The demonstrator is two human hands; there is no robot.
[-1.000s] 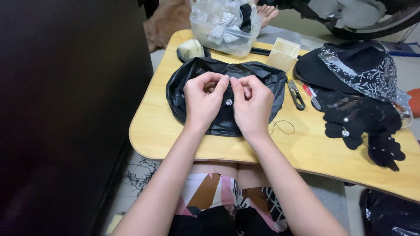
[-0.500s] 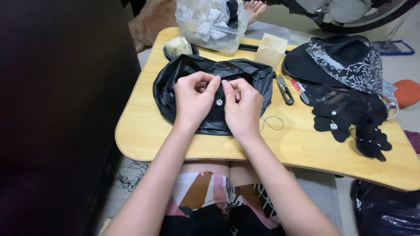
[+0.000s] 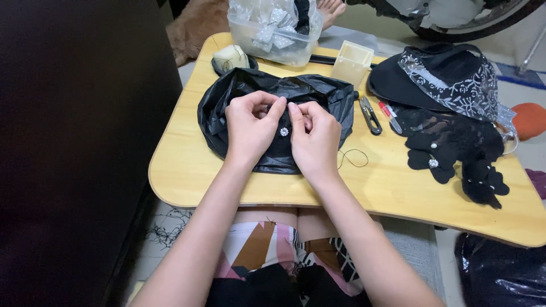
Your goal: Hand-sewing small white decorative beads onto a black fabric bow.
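Head view: left hand (image 3: 250, 128) and right hand (image 3: 314, 138), grips pinched on sparkly round button (image 3: 284, 132) over crinkled glossy black bag (image 3: 227, 108).

My left hand (image 3: 250, 128) and right hand (image 3: 314, 138) sit close together over the black plastic bag (image 3: 227, 108), which takes up the middle of the wooden lap table (image 3: 187, 176). Bare wood lies open to my left of the bag and along the near edge. Ahead, the clear plastic tub (image 3: 273, 42), the pale round lump (image 3: 230, 57) and the small square box (image 3: 352, 61) block the far edge. To my right, snips (image 3: 371, 116) and a red pen (image 3: 389, 116) lie just beside the bag; beyond them black fabric flowers (image 3: 455, 153) and a black lace-trimmed hat (image 3: 438, 79) crowd that side. A thread loop (image 3: 354, 158) lies near my right wrist.
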